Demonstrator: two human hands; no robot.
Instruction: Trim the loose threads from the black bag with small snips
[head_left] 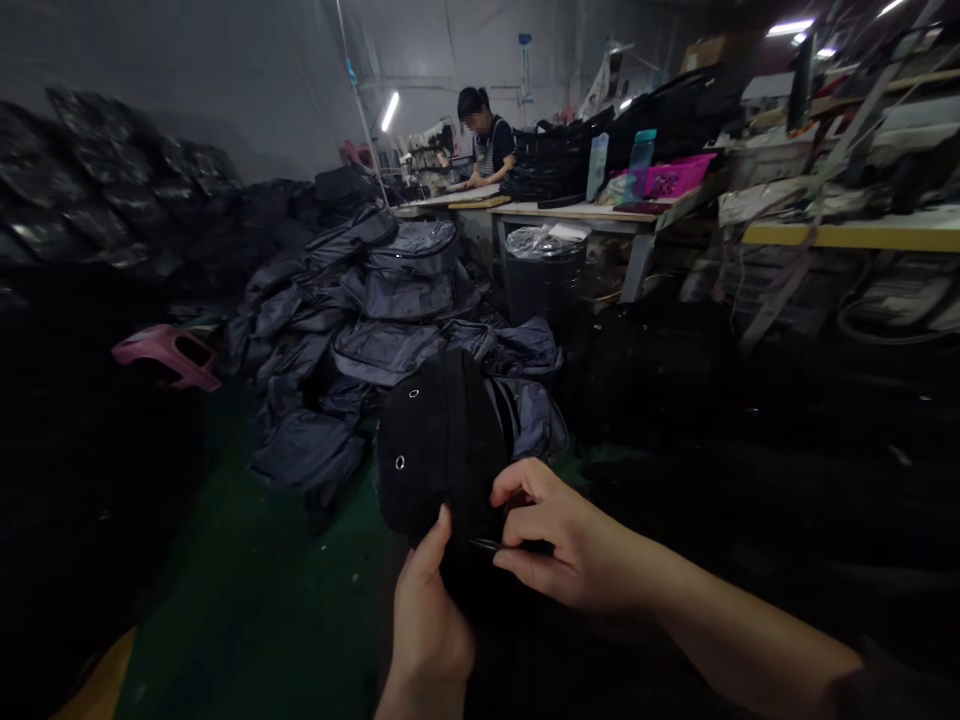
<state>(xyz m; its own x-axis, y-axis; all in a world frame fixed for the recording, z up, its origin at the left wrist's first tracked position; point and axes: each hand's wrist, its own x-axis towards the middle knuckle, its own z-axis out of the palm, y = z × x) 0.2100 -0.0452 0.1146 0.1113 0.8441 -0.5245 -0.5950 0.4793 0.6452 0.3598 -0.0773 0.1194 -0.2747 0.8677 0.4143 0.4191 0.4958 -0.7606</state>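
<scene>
A black fabric bag (pixel 469 440) with two metal eyelets on its left side is held up in front of me. My left hand (pixel 433 615) grips its lower edge, thumb on the near face and the other fingers hidden. My right hand (pixel 559 540) is closed at the bag's lower right, fingers bent. Between its fingers is a slim dark pointed tool (pixel 486 545) with a shiny edge, its tip against the dark fabric. The tool's exact kind is too dark to make out.
Grey backpacks (pixel 390 345) lie heaped on the green floor (pixel 262 580) ahead. A pink plastic stool (pixel 169 355) is on the left. Behind stand a lined bin (pixel 544 280) and a worktable (pixel 637 215), where another person (pixel 487 140) works. Dark goods pile up at right.
</scene>
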